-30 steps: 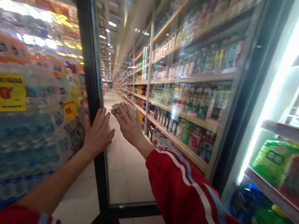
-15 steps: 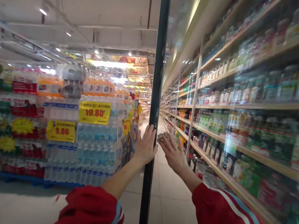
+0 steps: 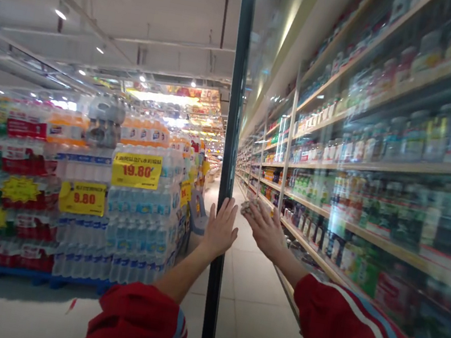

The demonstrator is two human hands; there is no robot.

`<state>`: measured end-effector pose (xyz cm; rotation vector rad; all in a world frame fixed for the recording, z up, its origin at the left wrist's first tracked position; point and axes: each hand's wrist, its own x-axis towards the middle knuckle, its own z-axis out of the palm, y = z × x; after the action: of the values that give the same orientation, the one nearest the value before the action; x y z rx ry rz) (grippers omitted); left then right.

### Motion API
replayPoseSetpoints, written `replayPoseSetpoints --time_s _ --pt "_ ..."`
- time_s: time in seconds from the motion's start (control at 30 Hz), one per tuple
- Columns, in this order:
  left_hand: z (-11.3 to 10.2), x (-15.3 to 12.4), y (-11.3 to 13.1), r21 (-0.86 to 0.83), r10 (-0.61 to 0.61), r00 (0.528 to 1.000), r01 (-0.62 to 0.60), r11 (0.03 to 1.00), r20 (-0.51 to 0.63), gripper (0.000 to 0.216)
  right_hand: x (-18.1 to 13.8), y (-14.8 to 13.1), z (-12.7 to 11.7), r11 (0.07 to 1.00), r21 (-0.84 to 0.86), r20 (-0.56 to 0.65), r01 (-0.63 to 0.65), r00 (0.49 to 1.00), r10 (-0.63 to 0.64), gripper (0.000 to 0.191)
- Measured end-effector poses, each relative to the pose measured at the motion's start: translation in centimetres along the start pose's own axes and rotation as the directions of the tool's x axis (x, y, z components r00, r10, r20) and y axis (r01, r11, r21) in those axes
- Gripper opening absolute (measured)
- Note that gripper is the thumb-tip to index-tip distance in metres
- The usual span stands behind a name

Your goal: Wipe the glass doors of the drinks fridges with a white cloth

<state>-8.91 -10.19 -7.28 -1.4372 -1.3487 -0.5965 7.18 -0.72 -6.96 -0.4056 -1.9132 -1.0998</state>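
A glass door with a black frame (image 3: 232,107) stands edge-on in front of me. My left hand (image 3: 220,230) lies flat against the frame's edge with its fingers spread upward. My right hand (image 3: 265,230) is on the glass pane (image 3: 345,125) just right of the frame, pressing a small crumpled grey-brown cloth (image 3: 246,207) under its fingertips. Both arms wear red sleeves with white and blue stripes.
Through the glass, long shelves of bottles and jars (image 3: 370,233) run down a tiled aisle (image 3: 245,311). To the left stands a tall stack of bottled-water packs (image 3: 133,228) with yellow price signs (image 3: 136,170) on a blue pallet.
The lit fridge shelves on the right have left the view and the door frame now stands upright in the middle. Both hands remain on the door, the right one slightly higher.
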Motion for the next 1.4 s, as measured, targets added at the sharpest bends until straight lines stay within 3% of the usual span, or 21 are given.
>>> replayPoseSetpoints --time_s 0.1,0.2,0.4,0.67,0.73,0.9,1.17,1.4 --pt "0.3 -0.7 0.4 -0.02 0.041 0.999 -0.041 0.999 0.03 0.056 -3.6 -1.4 0.0 0.993 0.021 0.074 0.114 0.991 -0.115 0.052" --pt "0.7 -1.2 0.9 -0.034 0.063 0.997 -0.061 0.998 0.041 0.056 -4.7 -1.0 -0.4 0.986 0.029 0.09 0.162 0.982 -0.164 0.051" --pt "1.3 -1.0 2.1 -0.044 0.057 0.997 -0.054 0.998 0.06 0.06 -2.5 2.6 -1.2 0.986 -0.061 -0.007 -0.158 0.987 0.158 0.047" --pt "1.7 -0.8 4.2 -0.092 0.084 0.995 -0.079 0.993 0.057 0.059 -7.6 1.3 -1.6 0.999 -0.032 0.093 0.0 0.996 0.003 0.05" --pt "1.7 -0.4 4.7 -0.105 0.094 0.994 -0.088 0.991 0.052 0.059 -7.1 2.3 -2.0 0.998 -0.043 0.08 -0.037 0.996 0.04 0.049" --pt "1.6 1.0 6.0 -0.143 0.086 0.996 -0.081 0.986 0.03 0.06 -5.2 5.6 -2.7 0.957 -0.1 -0.009 -0.273 0.962 0.274 0.043" --pt "2.0 2.3 8.7 -0.165 0.151 0.988 -0.146 0.975 0.018 0.059 -9.7 5.0 -3.0 0.983 -0.09 0.055 -0.159 0.985 0.164 0.042" --pt "1.6 5.0 11.1 -0.22 0.173 0.985 -0.172 0.96 -0.014 0.058 -7.5 9.0 -4.2 0.929 -0.146 -0.014 -0.341 0.939 0.342 0.043"
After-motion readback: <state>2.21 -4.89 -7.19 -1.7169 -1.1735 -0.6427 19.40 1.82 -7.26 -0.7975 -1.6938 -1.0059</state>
